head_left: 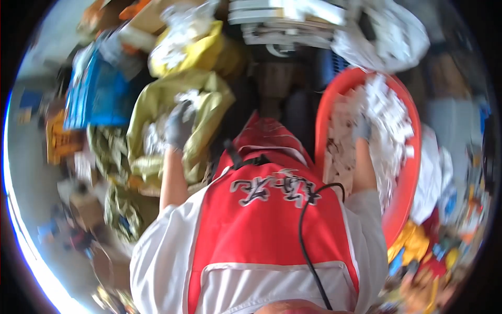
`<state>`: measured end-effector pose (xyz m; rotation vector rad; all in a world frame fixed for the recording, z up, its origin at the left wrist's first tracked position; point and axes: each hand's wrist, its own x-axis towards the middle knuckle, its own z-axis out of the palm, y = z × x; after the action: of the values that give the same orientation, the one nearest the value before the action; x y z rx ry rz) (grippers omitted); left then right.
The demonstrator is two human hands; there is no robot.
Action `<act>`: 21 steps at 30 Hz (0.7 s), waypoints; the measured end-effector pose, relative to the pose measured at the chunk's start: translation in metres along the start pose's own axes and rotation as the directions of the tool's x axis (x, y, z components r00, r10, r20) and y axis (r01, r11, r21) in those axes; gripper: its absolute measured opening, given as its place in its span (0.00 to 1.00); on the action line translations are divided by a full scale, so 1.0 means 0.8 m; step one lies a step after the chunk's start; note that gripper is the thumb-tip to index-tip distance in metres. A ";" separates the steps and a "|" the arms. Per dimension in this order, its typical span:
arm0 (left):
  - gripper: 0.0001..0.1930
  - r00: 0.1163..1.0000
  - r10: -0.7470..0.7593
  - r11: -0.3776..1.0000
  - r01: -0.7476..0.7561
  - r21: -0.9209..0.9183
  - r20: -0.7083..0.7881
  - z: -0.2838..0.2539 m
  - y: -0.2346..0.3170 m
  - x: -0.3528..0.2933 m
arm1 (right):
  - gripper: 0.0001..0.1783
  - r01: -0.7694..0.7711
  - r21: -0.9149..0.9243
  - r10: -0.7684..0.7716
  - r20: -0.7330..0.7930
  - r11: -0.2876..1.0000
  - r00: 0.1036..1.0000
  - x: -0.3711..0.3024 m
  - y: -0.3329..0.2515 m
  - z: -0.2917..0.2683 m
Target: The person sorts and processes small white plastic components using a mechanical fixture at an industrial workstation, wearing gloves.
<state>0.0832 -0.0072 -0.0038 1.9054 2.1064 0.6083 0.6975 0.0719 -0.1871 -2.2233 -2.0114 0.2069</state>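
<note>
My left hand (pixel 180 125), in a grey glove, reaches into a yellow-green sack (pixel 201 97) and is closed on white crumpled scraps (pixel 154 137) inside it. My right hand (pixel 362 128), also gloved in grey, rests in a red-orange plastic basin (pixel 408 180) heaped with white paper-like scraps (pixel 389 118); its fingers are sunk among them. The picture is blurred. My red and white vest fills the lower middle.
A second yellow sack (pixel 196 47) with white scraps stands behind the first. A blue bag (pixel 97 94) lies at the left. White bags (pixel 395 34) sit behind the basin. Stacked flat white items (pixel 285 21) are at the top. Mixed colourful clutter lies at both lower sides.
</note>
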 end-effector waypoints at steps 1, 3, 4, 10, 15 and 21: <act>0.23 0.998 -0.047 0.999 0.048 -0.020 0.046 0.019 -0.007 -0.008 | 0.26 0.057 0.028 -0.057 -0.008 0.998 0.998 -0.004 0.002 -0.005; 0.19 0.856 -0.263 0.957 0.171 0.236 0.446 0.047 -0.008 -0.024 | 0.24 0.069 0.122 -0.067 -0.016 0.990 0.998 -0.021 0.000 -0.014; 0.19 0.759 -0.221 0.966 0.086 0.243 0.612 0.021 0.030 -0.033 | 0.23 -0.003 0.217 -0.004 0.031 0.976 1.000 -0.035 -0.019 -0.044; 0.17 0.836 -0.213 0.968 0.250 -0.006 0.506 0.026 -0.012 -0.078 | 0.21 -0.358 0.304 0.345 0.099 0.883 0.933 -0.083 -0.011 -0.087; 0.14 0.991 0.049 0.990 -0.032 -0.136 0.123 -0.025 0.057 0.022 | 0.21 -0.375 0.236 0.376 0.042 0.896 0.926 -0.096 0.014 -0.080; 0.14 0.945 0.311 0.884 -0.326 -0.335 -0.101 -0.062 0.163 0.121 | 0.25 -0.286 0.037 0.266 0.272 0.958 0.925 -0.097 -0.031 -0.147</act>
<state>0.1651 0.0894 0.1092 2.0483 1.5762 1.0247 0.6881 -0.0037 -0.0661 -2.5377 -1.7552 0.6315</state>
